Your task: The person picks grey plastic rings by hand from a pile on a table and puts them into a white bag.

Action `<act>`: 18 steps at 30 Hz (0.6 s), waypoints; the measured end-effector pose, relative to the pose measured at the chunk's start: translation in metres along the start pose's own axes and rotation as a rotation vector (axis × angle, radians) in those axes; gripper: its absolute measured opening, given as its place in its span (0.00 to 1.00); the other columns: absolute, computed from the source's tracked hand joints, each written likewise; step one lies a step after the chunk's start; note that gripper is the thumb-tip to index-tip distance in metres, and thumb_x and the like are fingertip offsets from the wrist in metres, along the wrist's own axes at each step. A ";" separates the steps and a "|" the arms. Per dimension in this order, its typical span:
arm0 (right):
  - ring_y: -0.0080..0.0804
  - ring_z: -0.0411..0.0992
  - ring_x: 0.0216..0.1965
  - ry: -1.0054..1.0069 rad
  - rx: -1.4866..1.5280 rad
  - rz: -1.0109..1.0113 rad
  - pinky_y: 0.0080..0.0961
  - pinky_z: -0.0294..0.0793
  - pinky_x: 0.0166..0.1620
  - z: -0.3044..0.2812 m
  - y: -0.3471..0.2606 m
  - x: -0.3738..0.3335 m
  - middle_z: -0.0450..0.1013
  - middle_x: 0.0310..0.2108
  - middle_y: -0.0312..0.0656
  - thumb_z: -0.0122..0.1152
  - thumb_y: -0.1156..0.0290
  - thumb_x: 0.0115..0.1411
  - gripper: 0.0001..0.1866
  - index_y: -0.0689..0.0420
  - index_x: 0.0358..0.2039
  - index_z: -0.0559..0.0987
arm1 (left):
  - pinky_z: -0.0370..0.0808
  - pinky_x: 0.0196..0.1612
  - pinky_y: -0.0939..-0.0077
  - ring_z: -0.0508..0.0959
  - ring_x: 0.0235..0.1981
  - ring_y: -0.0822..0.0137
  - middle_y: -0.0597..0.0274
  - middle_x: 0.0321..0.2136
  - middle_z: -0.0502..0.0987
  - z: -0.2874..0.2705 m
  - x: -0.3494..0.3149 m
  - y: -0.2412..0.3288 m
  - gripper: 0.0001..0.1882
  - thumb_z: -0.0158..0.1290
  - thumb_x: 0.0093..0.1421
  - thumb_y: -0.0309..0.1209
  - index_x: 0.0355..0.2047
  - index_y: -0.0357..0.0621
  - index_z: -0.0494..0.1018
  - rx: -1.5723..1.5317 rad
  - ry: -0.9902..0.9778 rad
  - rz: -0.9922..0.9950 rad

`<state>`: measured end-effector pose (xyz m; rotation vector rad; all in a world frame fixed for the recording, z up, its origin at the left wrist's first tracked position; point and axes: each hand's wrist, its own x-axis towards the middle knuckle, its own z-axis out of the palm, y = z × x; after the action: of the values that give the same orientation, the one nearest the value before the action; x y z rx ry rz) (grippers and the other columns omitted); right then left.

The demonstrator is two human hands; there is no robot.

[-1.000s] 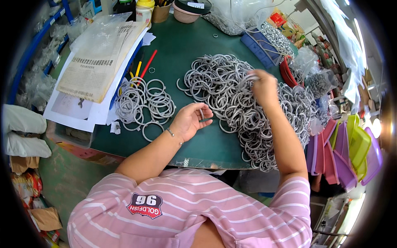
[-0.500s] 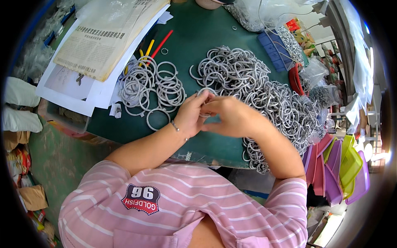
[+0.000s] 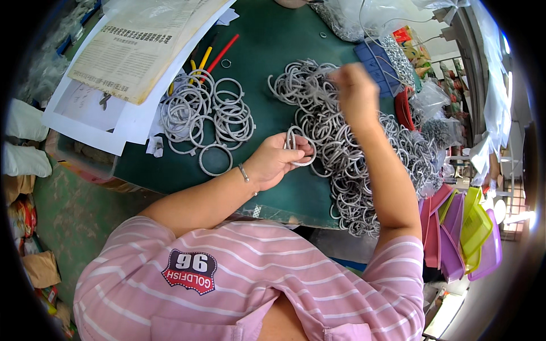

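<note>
Between the thumb and fingers of my left hand [image 3: 274,163] are grey rings [image 3: 312,149], at least two by their outlines, held above the green table. My right hand [image 3: 356,95] is raised over the far part of a big heap of grey curved pieces [image 3: 350,165], close to a blue tray [image 3: 371,67]. Motion smears its fingers, so whether it holds anything is unclear. Left of my left hand lies a loose group of closed grey rings [image 3: 185,113], with one single ring [image 3: 215,173] nearest me.
Red-handled [image 3: 223,54] and yellow-handled tools [image 3: 203,60] lie behind the rings. Newspaper [image 3: 122,54] and white sheets [image 3: 136,126] cover the far left. Small metal parts [image 3: 400,63] sit beside the blue tray, near a red container [image 3: 404,108]. Coloured plastic baskets [image 3: 463,238] hang at right.
My hands have parted. My right hand has moved away and to the right, over the heap, while my left hand stays near its place with the rings now plainly visible.
</note>
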<state>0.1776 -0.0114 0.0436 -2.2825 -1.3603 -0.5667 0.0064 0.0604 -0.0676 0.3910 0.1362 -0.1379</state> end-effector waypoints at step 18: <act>0.28 0.70 0.22 -0.176 0.114 0.426 0.23 0.70 0.30 -0.057 0.023 -0.052 0.70 0.21 0.41 0.60 0.78 0.54 0.10 0.62 0.38 0.76 | 0.73 0.41 0.75 0.74 0.47 0.66 0.59 0.42 0.75 0.004 -0.004 0.013 0.11 0.46 0.62 0.28 0.45 0.42 0.65 0.092 0.021 -0.053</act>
<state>0.1682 -0.0895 0.0594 -2.4682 -0.9033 -0.1485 0.0052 0.0712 -0.0590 0.4811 0.1617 -0.1931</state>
